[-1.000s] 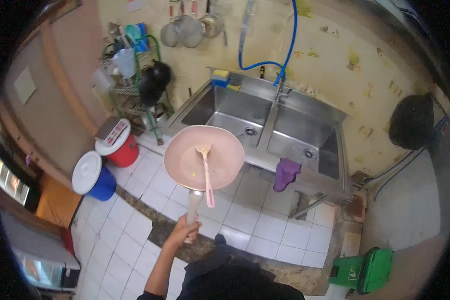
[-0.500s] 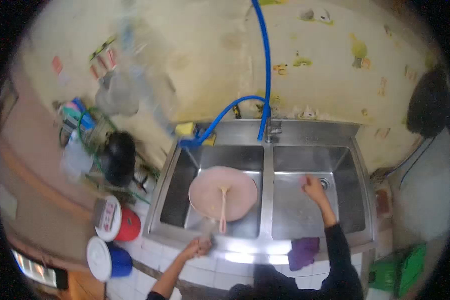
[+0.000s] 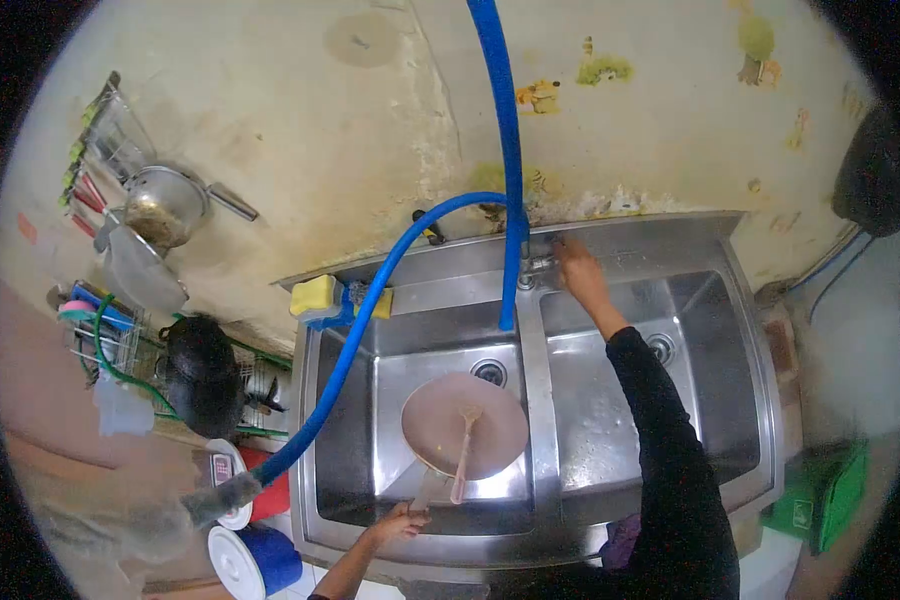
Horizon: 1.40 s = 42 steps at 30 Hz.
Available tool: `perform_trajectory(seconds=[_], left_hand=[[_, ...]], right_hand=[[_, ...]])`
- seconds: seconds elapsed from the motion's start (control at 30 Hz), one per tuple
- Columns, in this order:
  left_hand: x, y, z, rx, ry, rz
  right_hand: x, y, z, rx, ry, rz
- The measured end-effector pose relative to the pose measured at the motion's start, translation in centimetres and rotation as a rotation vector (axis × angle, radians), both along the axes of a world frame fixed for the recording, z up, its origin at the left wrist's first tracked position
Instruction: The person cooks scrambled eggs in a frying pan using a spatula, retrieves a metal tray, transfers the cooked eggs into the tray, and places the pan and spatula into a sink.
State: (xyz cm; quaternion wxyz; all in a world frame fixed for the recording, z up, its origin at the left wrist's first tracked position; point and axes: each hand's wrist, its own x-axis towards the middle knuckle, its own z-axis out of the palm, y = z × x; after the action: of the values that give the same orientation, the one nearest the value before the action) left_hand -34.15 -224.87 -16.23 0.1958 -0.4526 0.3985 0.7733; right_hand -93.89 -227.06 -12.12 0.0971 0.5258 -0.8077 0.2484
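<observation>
My left hand (image 3: 402,522) is closed on the handle of a pinkish frying pan (image 3: 430,420) at the front of the left basin. A wooden-headed spatula (image 3: 467,450) lies in the pan, its handle leaning over the near rim. At the back, between the basins, my right hand (image 3: 578,275) is on the tap (image 3: 538,265), fingers curled at its knob. A blue hose (image 3: 345,370) loops from behind the tap toward the lower left, where its pale end is blurred. Whether water runs is not visible.
Sponges (image 3: 317,298) sit on the sink's back left ledge. Left of the sink are a black wok (image 3: 202,370), a hanging steel pot (image 3: 165,205) and lidded buckets (image 3: 255,565). A purple cloth (image 3: 622,540) hangs at the front edge; a green crate (image 3: 820,500) stands right.
My right hand has moved from above the right basin back to the tap. The hose now stretches toward the lower left. My left hand stays on the pan's handle, and the view has shifted.
</observation>
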Motion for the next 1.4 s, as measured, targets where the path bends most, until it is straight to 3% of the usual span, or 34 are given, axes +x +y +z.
perform_trajectory(seconds=[0.13, 0.33, 0.43, 0.53, 0.6, 0.67, 0.73, 0.77, 0.83, 0.87, 0.9, 0.93, 1.07, 1.13, 1.2, 1.27, 1.3, 1.4], left_hand=[[-1.5, -0.4, 0.1, -0.092, -0.058, 0.013], [-1.2, -2.3, -1.4, 0.105, -0.230, -0.063], [-1.1, -2.9, -2.4, -0.080, -0.154, -0.121], [-1.8, -4.2, -3.7, -0.228, -0.148, -0.476], [1.1, -4.9, -11.4, -0.337, 0.009, -0.526], [1.2, -4.4, -13.8, -0.437, 0.173, -0.568], [0.3, -3.8, -14.1, -0.442, -0.148, -0.560], [0.5, -3.3, -14.3, -0.443, -0.145, -0.560], [3.0, -2.4, -19.2, -0.791, -0.188, -0.548], [3.0, -2.3, -20.2, -0.790, -0.188, -0.541], [3.1, -2.0, -20.8, -0.915, -0.330, -0.799], [3.0, -1.6, -20.6, -1.032, -0.476, -1.058], [0.5, -1.0, -15.0, -0.988, -0.387, -1.095], [-1.9, 1.2, -9.5, -1.074, -0.541, -0.925], [-2.8, 2.1, -8.7, -1.084, -0.555, -0.814], [-4.9, 3.7, -3.4, -0.997, -0.485, -0.626], [-4.4, 4.9, -4.5, -1.202, -0.435, -0.551], [-5.7, 8.2, 1.8, -1.349, -0.258, -0.378]], right_hand=[[0.9, 0.9, -2.3, -0.113, 0.248, 0.053], [3.8, 4.8, -5.7, -0.012, 0.192, 0.137], [5.7, 5.6, -5.1, 0.044, 0.159, 0.083], [6.6, 5.6, -3.6, -0.050, 0.001, 0.103], [6.8, 5.9, -3.1, 0.022, -0.015, 0.099], [6.9, 6.4, -2.7, 0.102, -0.029, 0.097], [7.7, 7.1, -1.7, 0.161, -0.089, 0.047], [8.3, 7.4, -1.2, 0.161, -0.086, 0.045], [9.6, 8.4, -0.2, -0.108, -0.426, 0.033], [10.4, 9.1, 0.7, -0.106, -0.424, 0.039], [11.3, 9.8, 1.6, -0.078, -0.488, -0.052], [12.1, 10.4, 2.0, -0.050, -0.549, -0.142], [14.7, 12.8, 0.1, 0.023, -0.627, -0.182], [16.2, 13.8, -0.2, -0.146, -0.646, -0.084], [17.6, 14.4, -1.0, -0.200, -0.728, -0.077], [19.2, 15.3, 0.8, -0.314, -0.818, -0.080], [19.6, 15.8, 0.5, -0.310, -0.814, -0.061], [20.1, 16.5, -0.1, -0.184, -0.961, -0.093]])
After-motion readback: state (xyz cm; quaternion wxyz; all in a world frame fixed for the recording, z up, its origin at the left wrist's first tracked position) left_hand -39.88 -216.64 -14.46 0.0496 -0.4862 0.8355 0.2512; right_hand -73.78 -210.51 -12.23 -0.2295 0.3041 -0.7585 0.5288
